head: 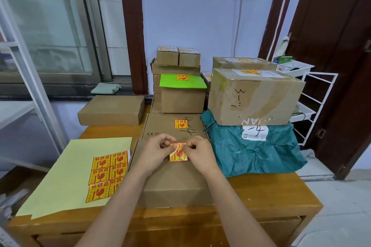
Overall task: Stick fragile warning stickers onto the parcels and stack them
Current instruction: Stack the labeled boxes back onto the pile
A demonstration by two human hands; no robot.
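Yellow-and-red sticker point(178, 152): pinched along its top edge by both hands, its lower part lying on the flat cardboard parcel point(172, 178) at the near middle of the desk.
Left hand point(155, 151): forearm reaching in from the lower left, fingers curled, thumb and fingertips gripping the sticker's upper left corner.
Right hand point(197, 152): forearm coming from the lower right, fingers curled, pinching the sticker's upper right edge, close to the left hand.
Sticker print: red wine-glass symbol with Chinese characters; too curled to read fully.
Sticker sheet point(107, 174): pale yellow backing to the left of the parcel, six stickers left on it in two columns.
Second flat box point(174, 126): just behind the held parcel, one sticker on it, a "CE" mark and black handwriting.
Green-topped box point(183, 94): farther back, a sticker on its green lid.
Teal bag parcel point(255, 154): right of the hands, white label, with a large taped carton point(255, 98) resting on it; the carton bears handwritten marks.
Plain flat box point(112, 110): back left on the wooden desk point(261, 206).
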